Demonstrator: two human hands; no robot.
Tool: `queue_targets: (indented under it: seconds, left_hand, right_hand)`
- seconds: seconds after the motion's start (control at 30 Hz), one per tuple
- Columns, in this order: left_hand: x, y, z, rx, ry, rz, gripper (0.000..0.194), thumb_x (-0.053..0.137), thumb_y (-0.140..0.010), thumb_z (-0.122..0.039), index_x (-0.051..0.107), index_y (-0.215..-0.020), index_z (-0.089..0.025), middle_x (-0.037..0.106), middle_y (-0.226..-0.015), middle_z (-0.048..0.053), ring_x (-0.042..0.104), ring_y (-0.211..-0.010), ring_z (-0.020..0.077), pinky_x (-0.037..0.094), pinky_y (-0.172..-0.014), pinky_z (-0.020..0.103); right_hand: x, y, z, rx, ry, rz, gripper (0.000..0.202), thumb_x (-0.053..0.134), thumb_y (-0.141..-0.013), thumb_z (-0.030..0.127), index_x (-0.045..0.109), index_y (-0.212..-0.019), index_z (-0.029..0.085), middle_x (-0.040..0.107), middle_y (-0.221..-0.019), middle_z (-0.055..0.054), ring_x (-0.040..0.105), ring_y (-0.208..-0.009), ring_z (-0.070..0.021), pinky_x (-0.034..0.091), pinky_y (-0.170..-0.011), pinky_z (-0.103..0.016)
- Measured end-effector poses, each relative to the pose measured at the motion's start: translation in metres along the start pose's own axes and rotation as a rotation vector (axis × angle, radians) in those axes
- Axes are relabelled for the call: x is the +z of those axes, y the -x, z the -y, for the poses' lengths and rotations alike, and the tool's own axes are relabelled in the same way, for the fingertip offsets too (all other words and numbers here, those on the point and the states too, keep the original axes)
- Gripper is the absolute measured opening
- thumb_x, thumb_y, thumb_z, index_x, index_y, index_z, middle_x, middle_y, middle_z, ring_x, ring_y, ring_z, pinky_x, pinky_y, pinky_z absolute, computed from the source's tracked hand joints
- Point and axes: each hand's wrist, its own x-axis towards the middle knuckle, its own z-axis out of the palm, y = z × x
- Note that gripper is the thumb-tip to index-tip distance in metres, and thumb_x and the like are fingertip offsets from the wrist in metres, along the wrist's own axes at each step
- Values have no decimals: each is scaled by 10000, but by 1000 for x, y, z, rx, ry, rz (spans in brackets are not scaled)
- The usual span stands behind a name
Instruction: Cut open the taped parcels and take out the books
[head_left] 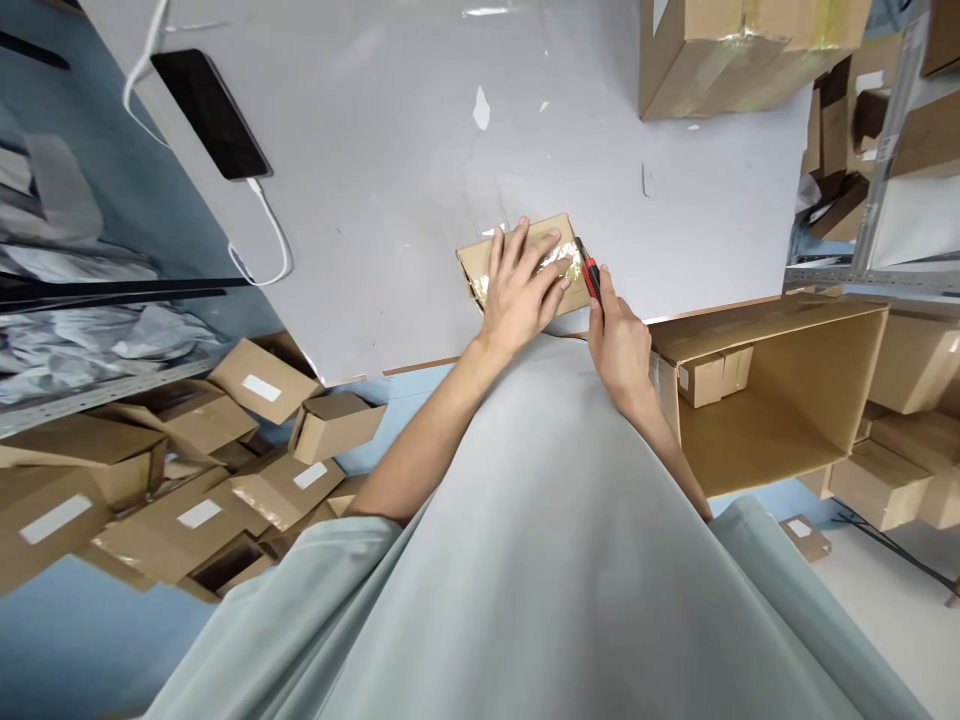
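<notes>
A small taped cardboard box (553, 232) lies on the light grey table near its front edge. My left hand (521, 285) rests on top of it, palm down with the fingers spread. In my right hand (619, 335) is a red and black utility knife (592, 276), gripped with the fingers wrapped round the handle. The knife's tip end touches or nearly touches the box's right edge; whether the blade cuts in, I cannot tell.
A phone (214, 115) with a white cable (281, 245) lies at the table's left. A large taped carton (742, 65) stands at the back right. An open carton (795, 420) holds a small box beside the table. Several cardboard boxes (187, 490) are piled at the left.
</notes>
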Motion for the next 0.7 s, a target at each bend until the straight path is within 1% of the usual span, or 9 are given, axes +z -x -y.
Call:
queue_targets:
  seconds: [0.13, 0.2, 0.3, 0.37, 0.43, 0.5, 0.57, 0.63, 0.7]
  left_hand:
    - [3, 0, 4, 11, 19, 6, 450, 632, -1090, -706, 774, -1358, -374, 696, -1657, 63, 334, -1789, 418, 117, -1476, 763]
    - [5, 1, 7, 23, 13, 15, 452, 593, -1102, -717, 759, -1370, -393, 680, -1683, 42, 328, -1794, 389, 107, -1489, 755]
    - [9, 1, 10, 31, -17, 22, 450, 490, -1156, -696, 741, -1375, -395, 636, -1736, -9, 294, -1811, 326, 62, -1513, 702]
    - [11, 2, 9, 39, -24, 34, 497, 408, -1186, -688, 752, -1356, -372, 624, -1749, -28, 275, -1817, 308, 28, -1521, 678]
    - [14, 4, 8, 54, 5, 44, 521, 390, -1189, -687, 771, -1331, -361, 637, -1738, -15, 289, -1811, 320, 15, -1520, 694]
    - [17, 6, 9, 73, 52, 39, 481, 459, -1171, -686, 774, -1335, -361, 657, -1718, 22, 313, -1804, 347, 28, -1511, 728]
    - [21, 7, 12, 97, 78, 33, 453, 538, -1147, -687, 755, -1373, -360, 665, -1709, 50, 305, -1809, 363, 51, -1504, 744]
    - [27, 7, 17, 116, 65, 34, 480, 523, -1152, -696, 737, -1410, -353, 655, -1721, 51, 256, -1827, 350, 33, -1509, 734]
    - [34, 5, 23, 123, 32, 30, 536, 418, -1179, -702, 732, -1428, -346, 629, -1749, 26, 174, -1849, 312, -47, -1520, 707]
  right_hand:
    - [-2, 6, 28, 130, 179, 58, 706, 308, -1216, 332, 199, -1908, 235, 782, -1245, -195, 832, -997, -308, 659, -880, -396]
    - [-6, 7, 44, 154, 245, 91, 740, 356, -1201, 305, 166, -1912, 226, 788, -1252, -209, 836, -1003, -308, 665, -864, -382]
    - [-11, 8, 62, 175, 320, 109, 789, 430, -1181, 289, 148, -1913, 207, 802, -1226, -223, 846, -998, -310, 672, -851, -371]
    - [-15, 11, 67, 194, 369, 107, 792, 448, -1170, 264, 171, -1910, 199, 815, -1193, -222, 850, -981, -305, 674, -833, -360]
    - [-19, 16, 70, 218, 413, 108, 782, 460, -1162, 237, 214, -1904, 194, 828, -1161, -218, 852, -968, -297, 671, -811, -339]
    - [-21, 22, 72, 245, 456, 115, 769, 472, -1159, 224, 251, -1895, 186, 839, -1138, -216, 853, -958, -290, 664, -787, -316]
    - [-21, 28, 75, 270, 500, 128, 771, 477, -1161, 222, 245, -1895, 179, 849, -1123, -211, 852, -947, -280, 656, -771, -297]
    - [-19, 34, 77, 304, 548, 140, 778, 484, -1164, 219, 224, -1896, 172, 857, -1111, -202, 853, -948, -274, 652, -784, -291]
    - [-15, 41, 76, 353, 578, 167, 769, 506, -1161, 200, 253, -1885, 148, 857, -1082, -202, 861, -965, -281, 653, -819, -305]
